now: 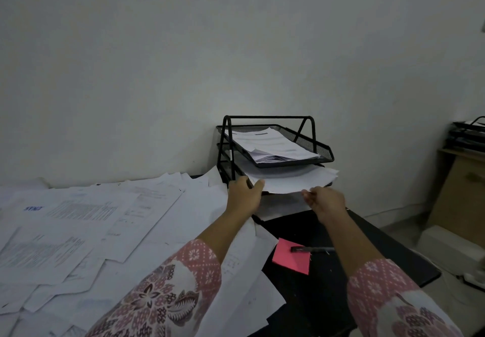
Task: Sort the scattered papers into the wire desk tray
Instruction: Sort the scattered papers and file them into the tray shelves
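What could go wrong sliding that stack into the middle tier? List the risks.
1. The paper stack overhangs the wire desk tray toward the right; it may catch on the frame and crumple.
2. The left hand and right hand grip only its near edge, so loose sheets may fan out.
3. Either sleeve could drag the scattered papers off the desk.

The black wire-mesh desk tray (319, 147) holds white printed sheets (273, 145) with grey text bands. White scattered papers (86, 221) carry grey print, one with blue lettering. A bright pink square paper note (290, 259) lies on the black bench (367, 242), under a black pen (312, 249). Both sleeves (168, 292) are pink with white dotted lattice and dark maroon flowers.
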